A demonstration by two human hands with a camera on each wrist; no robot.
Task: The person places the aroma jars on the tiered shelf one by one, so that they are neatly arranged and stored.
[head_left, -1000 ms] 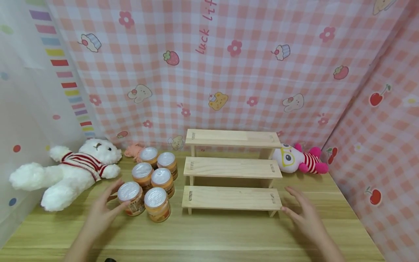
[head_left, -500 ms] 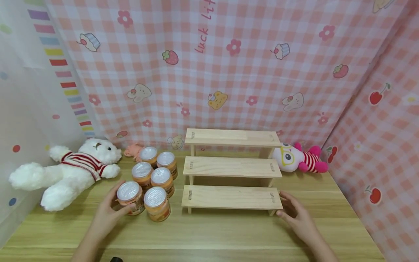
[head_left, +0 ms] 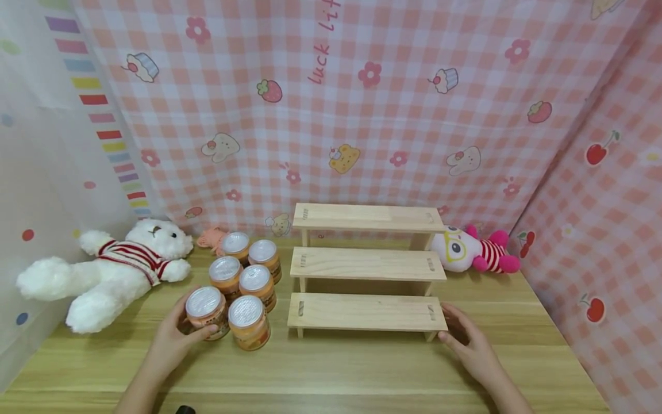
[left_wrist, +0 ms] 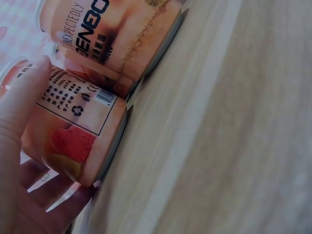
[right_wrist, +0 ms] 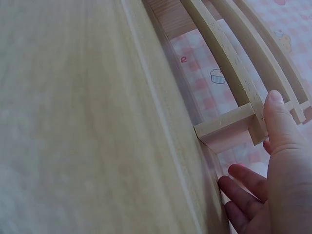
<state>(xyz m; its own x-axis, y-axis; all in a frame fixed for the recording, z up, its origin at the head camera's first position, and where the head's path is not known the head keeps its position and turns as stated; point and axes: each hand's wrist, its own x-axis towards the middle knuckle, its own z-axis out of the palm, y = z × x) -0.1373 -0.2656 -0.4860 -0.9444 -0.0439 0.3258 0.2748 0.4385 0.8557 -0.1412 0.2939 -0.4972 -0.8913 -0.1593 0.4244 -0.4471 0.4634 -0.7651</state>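
In the head view, my left hand (head_left: 173, 339) holds the front-left orange can (head_left: 204, 302), thumb across its near side and fingers round the far left side. The left wrist view shows the thumb on the printed wall of that can (left_wrist: 73, 131), which stands on the table. Several more orange cans with silvery tops, such as the front one (head_left: 246, 313), stand close by. My right hand (head_left: 472, 345) is at the right end of the three-tier wooden shelf (head_left: 367, 312). In the right wrist view its thumb touches the lowest board's end (right_wrist: 256, 131), other fingers loosely spread below.
A white teddy bear (head_left: 131, 253) in a striped sweater lies left of the cans. Behind them is a peach knitted thing (head_left: 209, 238). A pink plush toy (head_left: 478, 251) lies beyond the shelf's right end. Checked cloth (head_left: 331, 126) hangs behind; a dark object (head_left: 185, 410) shows at the bottom edge.
My left hand has moved right and closed in round the front-left can. My right hand has moved left to the shelf's end. Cans and shelf stand where they were.
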